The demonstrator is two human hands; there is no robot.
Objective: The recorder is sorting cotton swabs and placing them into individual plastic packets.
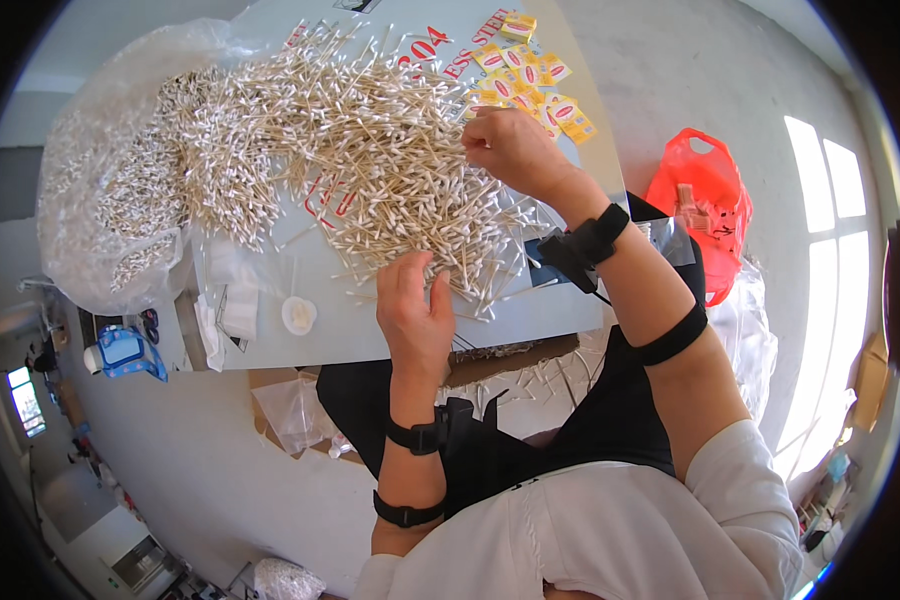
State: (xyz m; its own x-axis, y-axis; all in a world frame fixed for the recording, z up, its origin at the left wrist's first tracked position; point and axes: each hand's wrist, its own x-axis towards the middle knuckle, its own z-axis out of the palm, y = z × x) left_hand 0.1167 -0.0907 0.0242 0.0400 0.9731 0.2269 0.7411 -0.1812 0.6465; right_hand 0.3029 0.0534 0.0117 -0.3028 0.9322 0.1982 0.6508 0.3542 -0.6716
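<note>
A big heap of cotton swabs (400, 150) with pale sticks and white tips spreads over the grey table. My left hand (410, 312) lies at the heap's near edge, fingers stretched out and thumb apart, touching the swabs there. Over the right side of the heap is my right hand (518, 152), its fingers curled together; whatever they hold, if anything, is hidden. Just beyond it lie several small yellow-and-white packets (522, 75). Black straps with small devices sit on both wrists.
A clear plastic bag (80, 200) full of swabs stands at the left. Near it are a small white dish (299, 315), white tissues (238, 300) and a blue pack (128, 352). A red plastic bag (710, 210) is at the right. An open cardboard box (515, 362) holds swabs below the table edge.
</note>
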